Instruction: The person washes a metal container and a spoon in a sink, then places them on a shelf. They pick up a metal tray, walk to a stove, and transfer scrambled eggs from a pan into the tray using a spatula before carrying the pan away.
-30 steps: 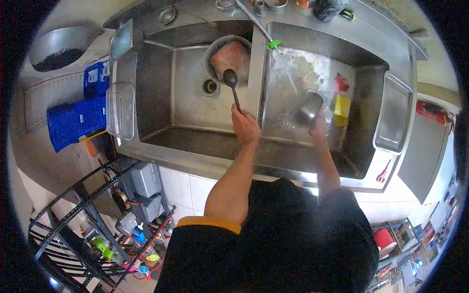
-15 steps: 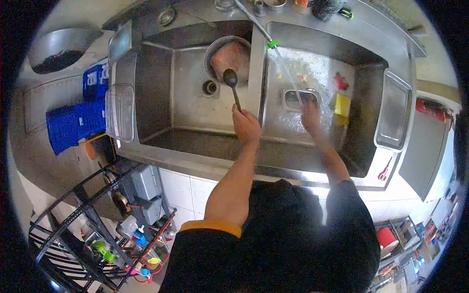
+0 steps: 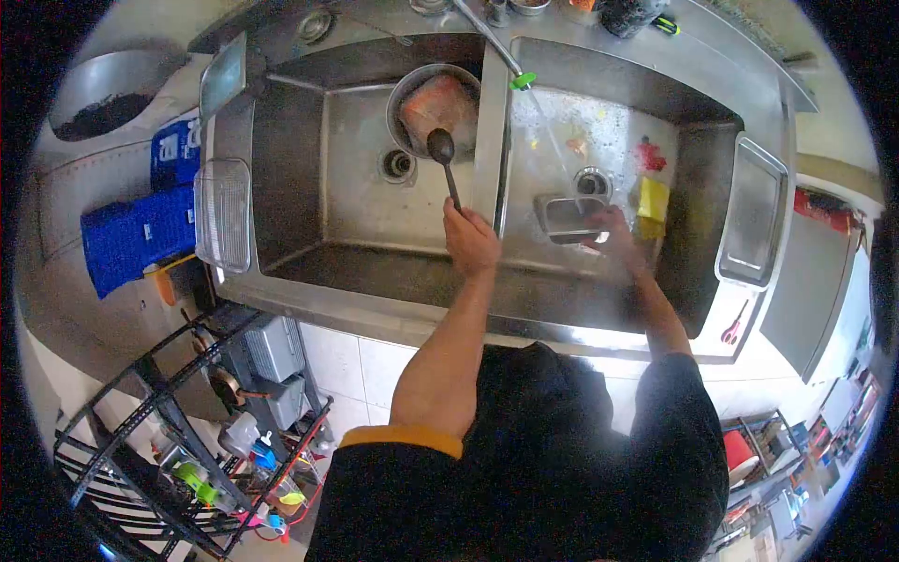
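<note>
My left hand [image 3: 472,242] is wrapped round the handle of a dark cooking spoon [image 3: 441,146], held over the divider side of the left basin. The spoon's head is above the near rim of a round metal bowl [image 3: 394,101], which holds a pinkish block [image 3: 433,105], perhaps meat. Over in the right basin, my right hand [image 3: 618,240], slightly blurred, grips the right end of a small rectangular metal container [image 3: 567,217]. A tap [image 3: 489,39] with a green collar runs a stream of water down near the container.
A yellow sponge [image 3: 653,204] and a red scrap [image 3: 650,155] lie in the right basin, beside its drain [image 3: 592,182]. Metal trays [image 3: 757,208] flank the sink. Pink-handled scissors [image 3: 733,330] rest on the front right edge. A black rack [image 3: 178,403] stands at lower left.
My right hand has drawn the metal container nearer to me and off the drain, which now shows. My left hand with the spoon has hardly moved.
</note>
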A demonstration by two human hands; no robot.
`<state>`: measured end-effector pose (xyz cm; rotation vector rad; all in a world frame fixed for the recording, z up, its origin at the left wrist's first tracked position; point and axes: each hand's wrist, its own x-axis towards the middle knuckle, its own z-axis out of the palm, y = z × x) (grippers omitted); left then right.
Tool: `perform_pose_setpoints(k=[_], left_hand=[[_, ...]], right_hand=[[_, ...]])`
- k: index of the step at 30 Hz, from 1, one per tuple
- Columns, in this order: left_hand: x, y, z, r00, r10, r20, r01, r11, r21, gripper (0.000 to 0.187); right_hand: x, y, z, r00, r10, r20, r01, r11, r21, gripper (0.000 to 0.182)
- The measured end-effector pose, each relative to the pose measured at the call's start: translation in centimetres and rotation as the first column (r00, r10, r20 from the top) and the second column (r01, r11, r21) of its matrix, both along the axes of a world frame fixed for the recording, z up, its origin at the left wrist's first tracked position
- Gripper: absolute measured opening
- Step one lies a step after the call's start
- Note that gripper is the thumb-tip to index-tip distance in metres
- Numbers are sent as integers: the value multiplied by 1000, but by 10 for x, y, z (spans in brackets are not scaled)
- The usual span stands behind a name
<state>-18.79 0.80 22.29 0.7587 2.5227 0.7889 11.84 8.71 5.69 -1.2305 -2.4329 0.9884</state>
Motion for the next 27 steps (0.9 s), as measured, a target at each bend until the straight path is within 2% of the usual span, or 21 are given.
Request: perform_pose_setpoints(k=[1,3,4,6,7,8,9,10,11,12,13,14,15,18,20,21,22,23,24,25,27], left_hand=[[0,-1,-2,1000,-5,-25,6,1000,26,38],[0,-3,-11,999,-22,-44,25,998,51,38],[-1,-5,-19,998,-26,-62,30,997,69,39],[1,-2,-21,996,-34,-80,41,995,87,39],[2,-3,-16,996,-34,-86,39,997,61,39],[1,-2,-13,995,-33,-98,36,999,37,39],[-2,-7,-22,993,-35,-110,39,999,35,39],[-6,-13,-36,994,-71,-80,75,996,43,39],[-8,-16,-45,993,-105,-50,107,993,54,39],[-8,-10,-38,993,-98,-64,102,993,58,39],[-5,-1,-23,999,-42,21,41,995,86,39],[-3,-1,-16,994,11,111,-21,995,94,39],[-4,-4,-22,994,14,107,-22,997,77,39],[-2,-9,-34,999,-37,-4,37,998,47,38],[0,-3,-18,993,-88,-77,97,988,123,39],[2,15,22,988,15,151,-9,999,-42,39],[5,10,11,981,50,186,-45,998,-36,40],[9,6,2,972,86,220,-82,996,-30,41],[-1,-19,-47,997,4,76,-14,990,140,42],[-22,-31,-28,998,62,-8,-60,988,144,42],[-47,-28,12,967,219,134,-247,934,258,44]], right_hand=[[-7,-2,2,999,-25,-31,23,996,-88,33],[-12,0,-7,900,-433,-41,407,872,-271,40],[-5,7,-13,896,-443,-35,418,867,-270,40],[19,21,-40,819,-574,19,574,819,-9,51],[27,22,-44,817,-576,17,576,817,-13,51],[29,29,-34,733,-636,240,609,772,185,55],[29,33,-36,584,-692,426,579,722,378,58],[27,40,-41,590,-691,417,583,723,371,58],[35,50,-53,467,-776,424,691,620,372,57],[54,62,-76,407,-810,423,739,564,369,57],[73,74,-101,344,-839,421,782,504,366,56],[81,73,-107,348,-803,484,807,519,281,55],[77,71,-97,420,-723,548,778,598,192,53],[56,68,-39,608,-470,640,640,767,-46,50],[30,66,18,694,-321,645,527,837,-150,48],[5,54,49,736,-356,575,446,895,-16,46],[-3,50,59,679,-199,706,300,954,-20,47],[36,29,-38,993,-61,99,59,998,27,49],[4,17,11,958,-59,280,124,967,-221,50],[18,4,-15,981,16,191,14,988,-153,51],[-14,0,12,990,72,117,-53,986,-158,51]])
